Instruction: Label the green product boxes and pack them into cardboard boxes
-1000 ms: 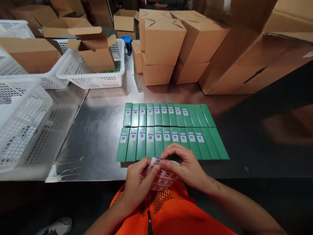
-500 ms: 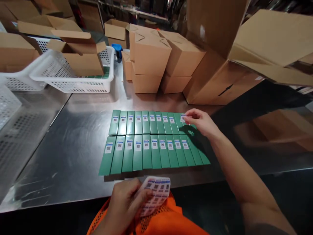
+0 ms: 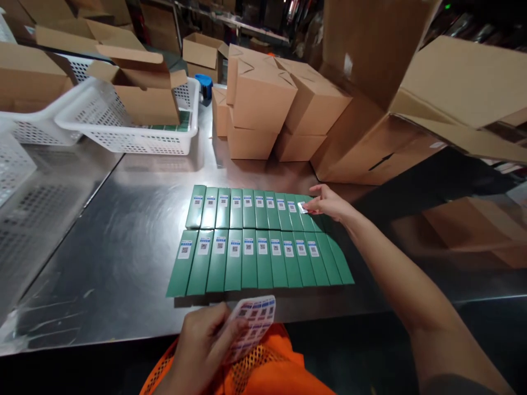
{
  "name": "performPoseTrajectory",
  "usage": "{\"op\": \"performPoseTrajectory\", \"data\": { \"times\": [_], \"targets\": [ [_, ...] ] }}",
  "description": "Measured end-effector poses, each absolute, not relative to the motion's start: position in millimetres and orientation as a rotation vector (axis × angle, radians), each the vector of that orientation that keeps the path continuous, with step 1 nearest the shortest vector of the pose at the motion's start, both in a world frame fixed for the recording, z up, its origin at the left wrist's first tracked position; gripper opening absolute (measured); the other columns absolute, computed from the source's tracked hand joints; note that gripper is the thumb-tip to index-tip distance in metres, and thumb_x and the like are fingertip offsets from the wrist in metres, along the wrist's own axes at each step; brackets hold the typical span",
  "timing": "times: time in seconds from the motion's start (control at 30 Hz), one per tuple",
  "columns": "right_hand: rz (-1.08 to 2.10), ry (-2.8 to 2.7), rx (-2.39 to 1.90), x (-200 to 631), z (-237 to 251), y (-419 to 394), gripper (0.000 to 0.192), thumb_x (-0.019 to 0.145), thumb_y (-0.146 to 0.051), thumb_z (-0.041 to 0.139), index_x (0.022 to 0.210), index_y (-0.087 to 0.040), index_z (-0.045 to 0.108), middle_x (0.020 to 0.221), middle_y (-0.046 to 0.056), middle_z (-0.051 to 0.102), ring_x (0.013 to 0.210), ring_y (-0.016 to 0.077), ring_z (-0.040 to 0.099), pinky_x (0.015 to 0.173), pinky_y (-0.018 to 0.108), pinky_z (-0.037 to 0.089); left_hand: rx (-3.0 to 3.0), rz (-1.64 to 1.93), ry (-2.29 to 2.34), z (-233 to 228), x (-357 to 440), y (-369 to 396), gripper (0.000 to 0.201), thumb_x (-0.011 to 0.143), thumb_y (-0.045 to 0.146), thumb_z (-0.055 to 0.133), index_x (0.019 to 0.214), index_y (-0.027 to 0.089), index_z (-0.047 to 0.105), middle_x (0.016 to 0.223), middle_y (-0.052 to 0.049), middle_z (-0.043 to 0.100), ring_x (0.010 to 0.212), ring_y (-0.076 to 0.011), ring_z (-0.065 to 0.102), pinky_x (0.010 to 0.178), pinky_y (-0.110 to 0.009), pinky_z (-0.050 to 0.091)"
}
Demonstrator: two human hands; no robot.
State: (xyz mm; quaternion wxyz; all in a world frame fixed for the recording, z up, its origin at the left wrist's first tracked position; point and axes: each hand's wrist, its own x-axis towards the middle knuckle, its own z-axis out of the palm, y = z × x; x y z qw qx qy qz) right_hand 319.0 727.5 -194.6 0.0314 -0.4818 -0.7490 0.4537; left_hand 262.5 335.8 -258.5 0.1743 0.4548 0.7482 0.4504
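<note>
Two rows of green boxes (image 3: 263,236) lie side by side on the steel bench (image 3: 123,230). In the far row, the right hand (image 3: 331,203) pinches a small sticker (image 3: 302,207) onto a box. The left hand (image 3: 206,345) is closed around the sticker sheet (image 3: 253,323). Best to align the label with its neighbours, then press it flat.
</note>
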Motion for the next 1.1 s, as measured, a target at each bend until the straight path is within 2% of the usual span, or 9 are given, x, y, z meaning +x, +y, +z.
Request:
{"op": "performPoseTrajectory", "data": {
  "times": [0.1,0.23,0.33,0.43,0.57,0.73,0.87,0.97,1.1],
  "targets": [
    [1.224,-2.386,-1.546,313.8,-194.7,734.9,0.06,0.064,-0.012,0.08,0.108,-0.023,0.042,0.067,-0.003,0.062,0.063,0.0189,0.062,0.055,0.027,0.048,1.263,1.358,2.089,-251.3,260.8,337.9,0.041,0.092,0.033,0.057,0.055,0.017,0.049,0.048,0.006,0.051,0.043,-0.0056,0.049,0.044,-0.015,0.033],
    [0.926,-2.498,-1.548,316.9,-185.5,742.5,0.059,0.046,-0.021,0.092,0.089,-0.023,0.051,0.08,0.002,0.061,0.081,0.0253,0.062,0.066,0.032,0.049,1.05,1.493,2.103,-241.0,258.3,336.0,0.041,0.09,0.035,0.057,0.054,0.017,0.051,0.047,0.005,0.051,0.043,-0.0068,0.048,0.043,-0.015,0.034],
    [0.845,-2.547,-1.286,327.3,-181.2,715.8,0.052,0.055,-0.032,0.09,0.092,-0.025,0.054,0.08,0.001,0.059,0.08,0.0249,0.06,0.072,0.036,0.05,0.727,1.57,2.091,-238.1,256.1,332.7,0.041,0.089,0.042,0.057,0.058,0.017,0.053,0.05,0.003,0.054,0.045,-0.0091,0.048,0.044,-0.017,0.037],
    [1.161,-2.465,-0.814,340.4,-182.2,656.8,0.039,0.075,-0.044,0.077,0.106,-0.028,0.06,0.089,0.002,0.062,0.083,0.0237,0.061,0.08,0.041,0.052,0.525,1.624,2.029,-238.4,252.3,333.6,0.043,0.088,0.048,0.057,0.058,0.017,0.052,0.05,0.002,0.054,0.046,-0.0107,0.048,0.043,-0.019,0.037],
    [1.726,-2.504,-0.39,351.3,-187.4,578.3,0.037,0.076,-0.043,0.08,0.108,-0.028,0.072,0.108,0.006,0.067,0.099,0.0248,0.063,0.089,0.04,0.051,0.599,1.642,2.062,-239.8,248.4,338.7,0.044,0.089,0.046,0.054,0.057,0.017,0.051,0.048,0.002,0.051,0.045,-0.0095,0.046,0.043,-0.018,0.036],
    [2.282,-2.079,-0.63,352.0,-206.1,546.8,0.032,0.075,-0.034,0.082,0.105,-0.026,0.073,0.085,0.0,0.07,0.077,0.0165,0.067,0.073,0.03,0.055,0.749,1.492,2.199,-238.1,249.2,340.5,0.05,0.092,0.044,0.05,0.05,0.017,0.045,0.045,0.004,0.039,0.044,-0.0078,0.038,0.043,-0.018,0.029],
    [1.979,-2.173,-0.592,361.3,-210.7,544.1,0.018,0.079,-0.031,0.08,0.096,-0.025,0.074,0.08,0.0,0.07,0.075,0.0159,0.067,0.069,0.028,0.054,0.809,1.425,2.22,-236.0,250.9,341.5,0.055,0.092,0.044,0.048,0.046,0.016,0.042,0.043,0.003,0.036,0.042,-0.0074,0.035,0.041,-0.019,0.026],
    [1.573,-2.264,-0.292,373.8,-202.2,541.2,0.003,0.085,-0.022,0.073,0.086,-0.025,0.073,0.097,0.004,0.07,0.092,0.0187,0.066,0.082,0.033,0.054,0.832,1.389,2.23,-236.2,253.1,343.2,0.054,0.091,0.044,0.05,0.046,0.016,0.044,0.042,0.003,0.038,0.041,-0.0075,0.037,0.04,-0.019,0.026],
    [1.347,-2.093,-0.161,394.9,-184.0,561.3,0.01,0.088,-0.018,0.068,0.083,-0.027,0.069,0.097,0.003,0.066,0.097,0.021,0.065,0.087,0.039,0.054,0.928,1.281,2.203,-239.6,256.4,345.5,0.053,0.092,0.043,0.052,0.047,0.016,0.044,0.042,0.003,0.04,0.041,-0.0079,0.041,0.041,-0.018,0.028]
  ]
}}
